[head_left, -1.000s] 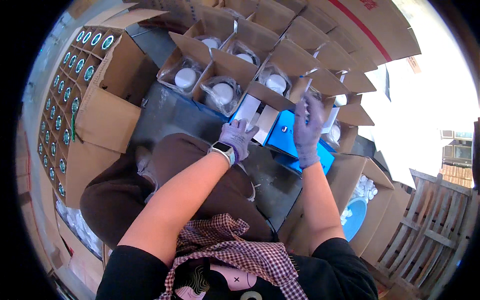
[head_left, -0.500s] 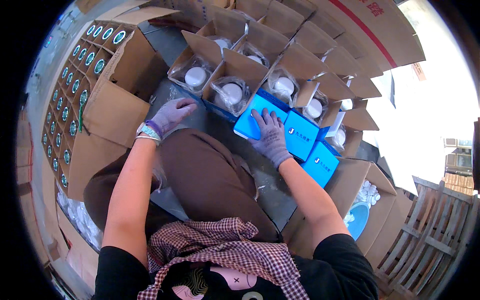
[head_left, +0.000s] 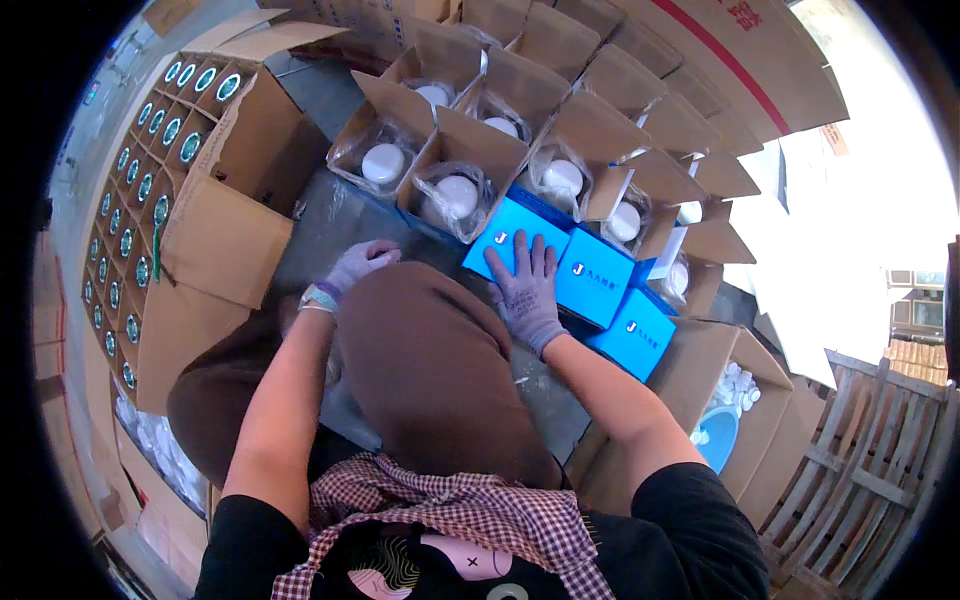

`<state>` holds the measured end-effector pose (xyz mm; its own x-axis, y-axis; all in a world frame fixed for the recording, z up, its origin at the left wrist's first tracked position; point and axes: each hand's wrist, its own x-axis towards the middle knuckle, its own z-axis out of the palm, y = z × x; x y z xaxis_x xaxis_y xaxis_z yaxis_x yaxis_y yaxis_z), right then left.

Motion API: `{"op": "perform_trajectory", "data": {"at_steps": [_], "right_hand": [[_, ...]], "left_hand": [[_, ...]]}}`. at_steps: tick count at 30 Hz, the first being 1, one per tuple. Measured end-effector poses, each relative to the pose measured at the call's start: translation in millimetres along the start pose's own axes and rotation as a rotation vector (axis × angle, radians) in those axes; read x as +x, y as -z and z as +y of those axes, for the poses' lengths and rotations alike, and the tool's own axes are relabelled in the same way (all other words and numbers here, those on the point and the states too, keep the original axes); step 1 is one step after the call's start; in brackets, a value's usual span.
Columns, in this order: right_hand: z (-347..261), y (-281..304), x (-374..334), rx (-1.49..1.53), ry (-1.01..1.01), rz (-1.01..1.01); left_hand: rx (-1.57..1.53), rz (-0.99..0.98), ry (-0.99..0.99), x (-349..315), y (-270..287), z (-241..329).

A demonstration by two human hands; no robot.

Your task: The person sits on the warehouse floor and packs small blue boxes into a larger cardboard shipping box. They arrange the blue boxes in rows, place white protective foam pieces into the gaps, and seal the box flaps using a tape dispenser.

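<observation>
The right hand (head_left: 527, 292) lay flat on a blue box (head_left: 532, 216) just above the frame's centre.
Its grip was wide; left of centre, the left hand (head_left: 358, 268) curled beside a knee (head_left: 420, 310), whether holding anything I could not tell.

Right fingers (head_left: 522, 257) partly hide 1 blue box (head_left: 507, 222).

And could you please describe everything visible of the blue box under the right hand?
The blue box looks like glossy card, with a small white mark on its flat top. Its lid appears shut. It sits diagonally in front of open brown-lined boxes, a second blue box close on its right. The gloved right hand lies spread on top, hiding part of it.
</observation>
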<state>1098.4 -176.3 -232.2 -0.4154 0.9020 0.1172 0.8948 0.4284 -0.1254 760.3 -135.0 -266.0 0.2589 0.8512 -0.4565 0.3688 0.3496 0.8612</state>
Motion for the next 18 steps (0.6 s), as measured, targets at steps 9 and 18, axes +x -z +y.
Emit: {"op": "perform_trajectory", "data": {"at_steps": [9, 18], "right_hand": [[12, 21, 41, 0.359, -0.058, -0.075], [-13, 15, 150, 0.331, 0.201, -0.105]], "left_hand": [[0.244, 0.677, -0.286, 20, -62, 34], [0.396, 0.836, -0.292, 36, -119, 64]]}}
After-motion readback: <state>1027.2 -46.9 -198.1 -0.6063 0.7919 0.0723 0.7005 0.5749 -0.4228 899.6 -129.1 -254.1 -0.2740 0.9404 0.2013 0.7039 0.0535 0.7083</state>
